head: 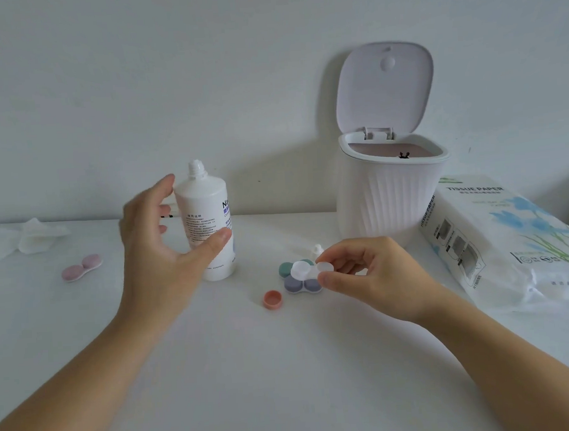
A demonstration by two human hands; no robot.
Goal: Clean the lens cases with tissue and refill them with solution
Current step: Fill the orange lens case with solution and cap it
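On the white surface (251,365), a crumpled white tissue (30,238) and a closed pink plastic lens case (81,267) lie far left. The left hand (156,255) curls open-fingered around the uncapped white solution bottle (207,219), not yet gripping; a clumsy grab could tip it and spill. The right hand (372,273) pinches a clear lens case (309,270) above the grey-lilac case (301,285), which a loose pinch could drop.

A home dressing or bathroom-style tabletop, plain white against a bare wall: behind the right hand (372,276) stands a small ribbed desktop bin (387,196) with its lid up, and right of that hand lies a soft tissue paper pack (508,236)
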